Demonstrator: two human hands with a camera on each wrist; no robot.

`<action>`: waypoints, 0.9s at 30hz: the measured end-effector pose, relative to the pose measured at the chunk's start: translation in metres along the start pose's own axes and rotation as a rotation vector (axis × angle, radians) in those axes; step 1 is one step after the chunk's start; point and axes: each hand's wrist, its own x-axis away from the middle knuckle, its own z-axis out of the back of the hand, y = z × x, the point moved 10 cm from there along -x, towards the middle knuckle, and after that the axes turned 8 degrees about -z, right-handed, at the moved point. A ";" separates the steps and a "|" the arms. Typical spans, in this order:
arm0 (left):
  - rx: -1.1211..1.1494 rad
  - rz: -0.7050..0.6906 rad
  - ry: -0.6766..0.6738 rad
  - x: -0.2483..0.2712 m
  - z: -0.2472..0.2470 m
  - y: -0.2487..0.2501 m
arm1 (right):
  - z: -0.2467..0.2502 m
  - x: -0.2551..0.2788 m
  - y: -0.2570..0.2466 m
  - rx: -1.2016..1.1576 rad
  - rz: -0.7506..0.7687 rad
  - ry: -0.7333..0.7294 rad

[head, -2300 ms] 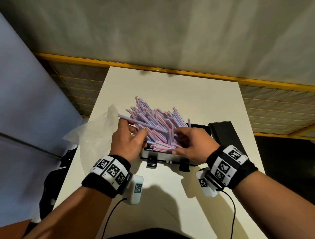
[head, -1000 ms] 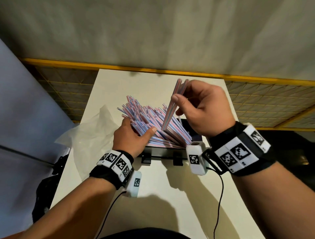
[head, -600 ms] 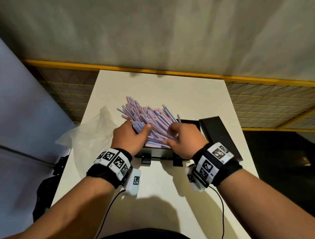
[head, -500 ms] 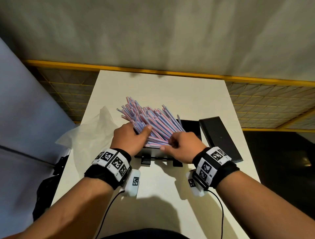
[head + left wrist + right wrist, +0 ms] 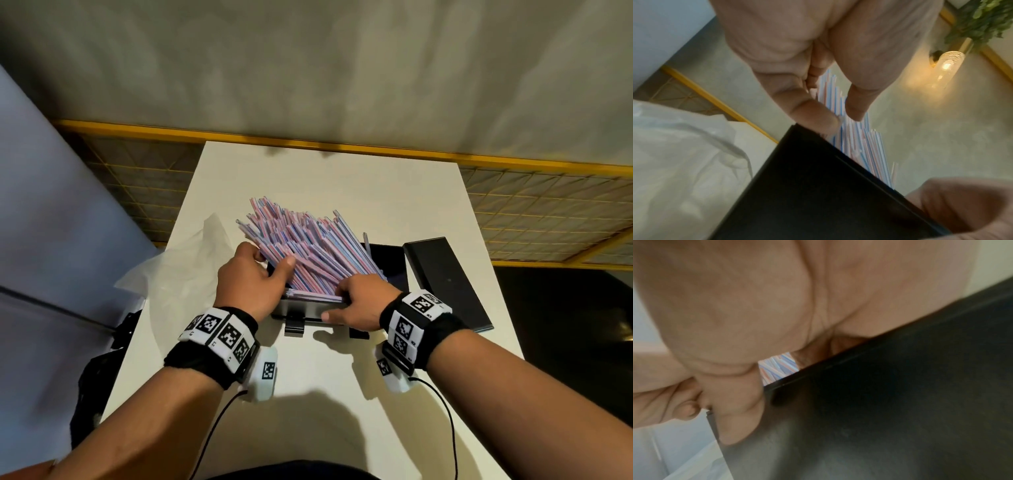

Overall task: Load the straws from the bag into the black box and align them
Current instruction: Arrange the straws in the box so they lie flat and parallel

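A thick bundle of pink, blue and white striped straws (image 5: 308, 246) lies slanted in the black box (image 5: 301, 310), its far ends sticking out up and to the left. My left hand (image 5: 270, 257) grips the bundle's left side, thumb on top; the left wrist view shows finger and thumb on the straws (image 5: 865, 146) above the box wall (image 5: 807, 186). My right hand (image 5: 337, 303) is at the box's near rim. Its fingers curl over the straws' near ends and its thumb (image 5: 740, 410) presses the outer front wall (image 5: 879, 402). The straw ends under that hand are hidden.
The crumpled clear plastic bag (image 5: 178, 274) lies left of the box on the white table (image 5: 342, 394). A black lid (image 5: 445, 281) lies flat right of the box. The table's left edge runs close beside the bag. A yellow-framed grid panel (image 5: 548, 205) stands behind.
A second ago my right hand was raised with a few straws; it came down onto the bundle's near end and now clamps the box's front rim. My left hand stayed on the bundle.
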 end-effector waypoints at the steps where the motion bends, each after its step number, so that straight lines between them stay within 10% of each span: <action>1: 0.004 0.021 -0.011 0.002 -0.001 -0.002 | -0.001 -0.003 0.000 0.021 -0.012 -0.011; 19: -0.067 0.042 -0.003 -0.005 0.003 0.005 | -0.009 -0.019 -0.020 0.051 0.042 -0.180; 27: 0.011 0.063 -0.036 -0.004 0.000 -0.015 | 0.012 -0.009 -0.010 0.012 0.102 0.044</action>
